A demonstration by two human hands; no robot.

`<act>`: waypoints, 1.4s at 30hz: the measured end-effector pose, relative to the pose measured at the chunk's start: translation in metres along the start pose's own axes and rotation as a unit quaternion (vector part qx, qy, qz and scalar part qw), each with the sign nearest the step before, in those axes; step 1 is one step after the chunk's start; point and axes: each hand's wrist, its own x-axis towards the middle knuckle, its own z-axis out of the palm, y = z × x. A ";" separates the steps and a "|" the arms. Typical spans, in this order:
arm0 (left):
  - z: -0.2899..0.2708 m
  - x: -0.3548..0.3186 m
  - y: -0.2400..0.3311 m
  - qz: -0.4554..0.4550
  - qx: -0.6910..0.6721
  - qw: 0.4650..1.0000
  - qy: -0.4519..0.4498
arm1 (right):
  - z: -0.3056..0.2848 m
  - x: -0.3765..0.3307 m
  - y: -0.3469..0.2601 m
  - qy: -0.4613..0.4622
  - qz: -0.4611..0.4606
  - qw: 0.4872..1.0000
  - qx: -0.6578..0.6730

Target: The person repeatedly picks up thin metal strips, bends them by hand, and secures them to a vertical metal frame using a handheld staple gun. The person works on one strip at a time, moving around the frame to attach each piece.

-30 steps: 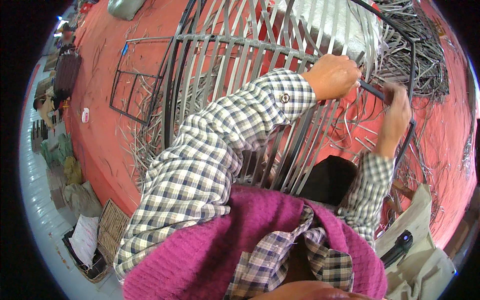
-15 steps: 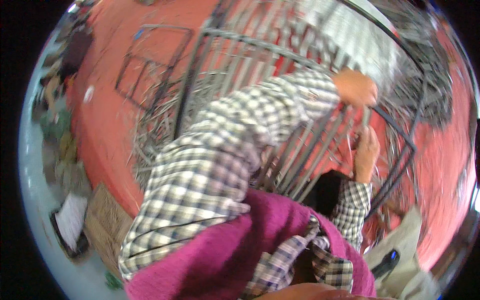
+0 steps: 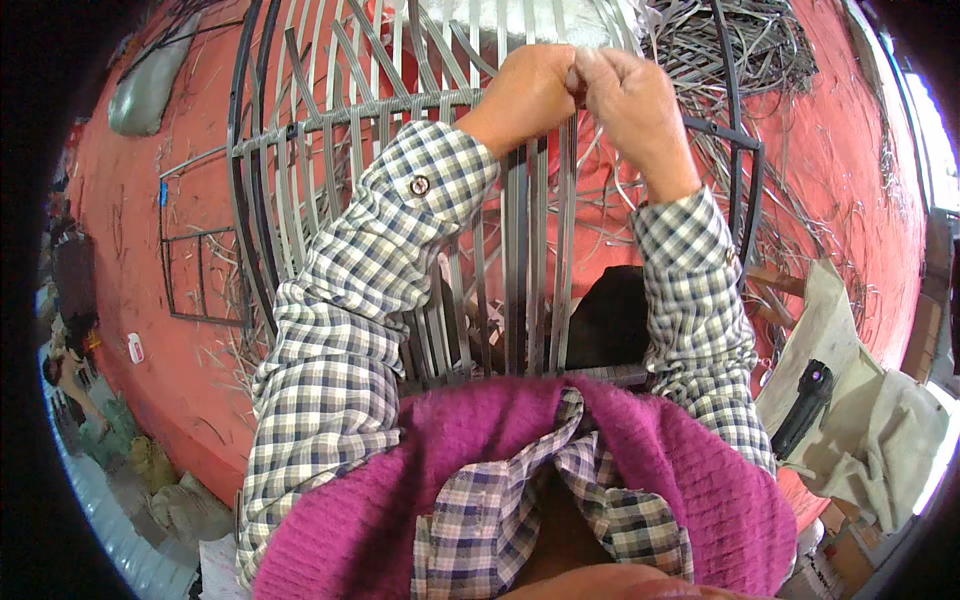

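A curved frame of dark metal rods (image 3: 250, 200) laced with flat grey cane strips (image 3: 520, 250) stands in front of the person, rising from the lap toward the top of the view. Both hands meet at its upper middle: the left hand (image 3: 525, 95) and the right hand (image 3: 630, 100) have their fingers closed tight, pinching the same thin strip between them, knuckles touching. The floor (image 3: 140, 330) is red and littered with strip offcuts; a loose heap of grey strips (image 3: 740, 50) lies upper right. A small rectangular wire frame (image 3: 200, 275) rests at left, and a pale cloth (image 3: 860, 400) bearing a black torch (image 3: 805, 405) at right.
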 end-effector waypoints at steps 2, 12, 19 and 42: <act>-0.002 0.007 -0.003 0.011 -0.029 0.999 -0.003 | -0.012 -0.001 0.022 -0.002 -0.086 0.996 0.017; -0.003 0.027 -0.007 -0.096 0.069 0.982 -0.151 | -0.269 -0.315 0.173 0.318 0.351 0.743 -0.473; 0.006 0.021 -0.011 -0.084 0.077 0.986 -0.121 | -0.320 -0.490 0.239 0.310 0.451 0.661 -0.514; 0.014 0.030 -0.002 -0.074 0.055 0.989 -0.114 | -0.214 -0.211 0.032 -0.003 0.123 0.985 -0.121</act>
